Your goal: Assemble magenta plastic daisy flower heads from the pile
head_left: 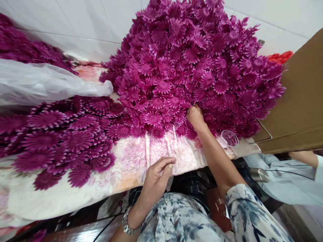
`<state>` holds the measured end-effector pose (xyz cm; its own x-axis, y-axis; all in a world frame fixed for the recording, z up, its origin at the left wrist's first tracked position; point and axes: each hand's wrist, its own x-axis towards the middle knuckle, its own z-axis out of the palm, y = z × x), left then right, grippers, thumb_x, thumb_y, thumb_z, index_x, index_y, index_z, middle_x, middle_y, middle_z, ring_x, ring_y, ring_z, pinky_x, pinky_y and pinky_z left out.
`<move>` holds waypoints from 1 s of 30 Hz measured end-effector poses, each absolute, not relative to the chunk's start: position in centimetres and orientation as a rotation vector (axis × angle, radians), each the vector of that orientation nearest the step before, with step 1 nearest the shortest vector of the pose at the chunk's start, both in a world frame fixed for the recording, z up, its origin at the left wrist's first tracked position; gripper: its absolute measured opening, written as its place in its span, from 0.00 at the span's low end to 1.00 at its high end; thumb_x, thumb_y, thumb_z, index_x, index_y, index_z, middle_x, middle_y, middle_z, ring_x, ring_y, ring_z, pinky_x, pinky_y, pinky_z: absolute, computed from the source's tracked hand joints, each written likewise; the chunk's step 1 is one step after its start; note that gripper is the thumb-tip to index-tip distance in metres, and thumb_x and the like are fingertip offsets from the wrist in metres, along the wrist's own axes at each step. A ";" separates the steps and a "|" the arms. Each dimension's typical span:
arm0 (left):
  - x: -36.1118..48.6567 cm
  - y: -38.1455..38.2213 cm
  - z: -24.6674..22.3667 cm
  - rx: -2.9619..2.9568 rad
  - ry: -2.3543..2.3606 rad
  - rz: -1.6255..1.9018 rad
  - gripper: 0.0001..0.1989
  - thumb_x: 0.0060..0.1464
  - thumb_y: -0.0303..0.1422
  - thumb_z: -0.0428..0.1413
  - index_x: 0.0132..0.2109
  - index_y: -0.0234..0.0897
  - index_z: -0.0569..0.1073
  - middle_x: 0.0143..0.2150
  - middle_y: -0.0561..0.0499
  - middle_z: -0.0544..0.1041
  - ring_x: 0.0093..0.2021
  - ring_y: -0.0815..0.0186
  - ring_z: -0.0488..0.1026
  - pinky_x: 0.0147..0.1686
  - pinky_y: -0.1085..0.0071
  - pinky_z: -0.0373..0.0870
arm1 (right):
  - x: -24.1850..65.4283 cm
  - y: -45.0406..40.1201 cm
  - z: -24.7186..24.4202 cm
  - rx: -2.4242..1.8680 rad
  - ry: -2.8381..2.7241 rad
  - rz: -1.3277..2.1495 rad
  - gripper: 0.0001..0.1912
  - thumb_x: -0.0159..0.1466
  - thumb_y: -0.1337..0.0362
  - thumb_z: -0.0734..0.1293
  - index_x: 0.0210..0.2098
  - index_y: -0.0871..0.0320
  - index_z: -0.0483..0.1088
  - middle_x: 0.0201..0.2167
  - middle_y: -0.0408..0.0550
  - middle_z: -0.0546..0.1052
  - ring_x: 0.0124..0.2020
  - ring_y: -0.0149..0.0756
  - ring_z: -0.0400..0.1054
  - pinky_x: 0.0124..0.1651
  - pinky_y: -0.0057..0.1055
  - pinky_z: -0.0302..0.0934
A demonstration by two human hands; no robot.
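Observation:
A tall heap of magenta artificial flower pieces (176, 67) rises in front of me, with many-petalled, fringed discs. My right hand (195, 117) reaches into the lower front of this heap, its fingers curled; the petals hide the fingertips and whatever they grip. Nearer to my body, my left hand (157, 176) hovers at the front edge of the cloth-covered table (131, 158). Its thumb and forefinger are brought close together, and anything between them is too small to make out. A wristwatch is on the left wrist.
Larger magenta flower discs (75, 137) lie in stacks at the left, under a clear plastic bag (50, 82). A small round transparent lid (229, 138) is by my right forearm. A cardboard box (300, 94) stands at the right; below it another person's arm (304, 157) shows.

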<state>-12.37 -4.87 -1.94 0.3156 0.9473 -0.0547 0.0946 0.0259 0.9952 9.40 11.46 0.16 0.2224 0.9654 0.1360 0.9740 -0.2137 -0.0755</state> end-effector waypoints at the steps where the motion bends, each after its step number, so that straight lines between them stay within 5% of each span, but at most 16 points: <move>1: -12.5 -5.0 -2.1 1.368 1.044 0.885 0.12 0.57 0.36 0.51 0.41 0.36 0.77 0.39 0.46 0.78 0.38 0.63 0.75 0.42 0.67 0.73 | 9.4 11.1 0.4 -2.326 -1.885 -0.086 0.18 0.62 0.73 0.53 0.44 0.68 0.72 0.43 0.64 0.73 0.40 0.42 0.71 0.42 0.32 0.60; 5: -12.6 -5.5 -2.7 1.329 1.014 0.871 0.13 0.57 0.37 0.51 0.41 0.37 0.77 0.40 0.46 0.78 0.39 0.63 0.75 0.41 0.67 0.74 | 9.6 8.5 1.8 -2.257 -1.949 -0.081 0.16 0.62 0.69 0.56 0.43 0.64 0.71 0.42 0.59 0.73 0.39 0.42 0.69 0.43 0.32 0.60; 10: -12.9 -6.0 -2.6 1.363 1.015 0.891 0.13 0.58 0.36 0.50 0.42 0.37 0.77 0.41 0.46 0.77 0.40 0.63 0.75 0.42 0.67 0.73 | 9.6 4.9 2.7 -2.139 -1.951 -0.151 0.21 0.64 0.63 0.58 0.55 0.61 0.64 0.44 0.58 0.71 0.43 0.45 0.67 0.46 0.37 0.60; 18: -13.5 -6.3 -2.1 1.435 1.029 0.934 0.12 0.59 0.35 0.49 0.42 0.36 0.76 0.39 0.46 0.77 0.39 0.64 0.75 0.40 0.69 0.73 | 9.1 0.9 -0.5 -2.064 -2.100 -0.220 0.37 0.60 0.56 0.65 0.65 0.50 0.48 0.65 0.60 0.51 0.60 0.57 0.52 0.52 0.52 0.58; 23: -13.4 -6.3 -2.0 1.459 1.017 0.948 0.12 0.59 0.34 0.49 0.41 0.35 0.76 0.38 0.46 0.77 0.37 0.65 0.75 0.38 0.70 0.73 | 9.6 3.8 -2.0 -2.081 -2.207 -0.185 0.29 0.61 0.72 0.58 0.61 0.54 0.58 0.62 0.58 0.57 0.52 0.47 0.60 0.53 0.42 0.57; 30: -13.5 -6.6 -2.4 1.463 1.034 0.941 0.13 0.60 0.34 0.48 0.41 0.35 0.76 0.38 0.46 0.77 0.39 0.64 0.75 0.39 0.70 0.73 | 9.8 8.9 -1.2 -2.167 -2.212 -0.208 0.19 0.63 0.70 0.55 0.49 0.60 0.71 0.47 0.59 0.72 0.50 0.47 0.60 0.52 0.40 0.55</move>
<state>-13.52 -6.61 -2.36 0.3138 0.9492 0.0241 0.1128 -0.0625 0.9917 9.80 8.94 -1.23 -0.0245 0.9923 0.1212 0.9975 0.0163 0.0686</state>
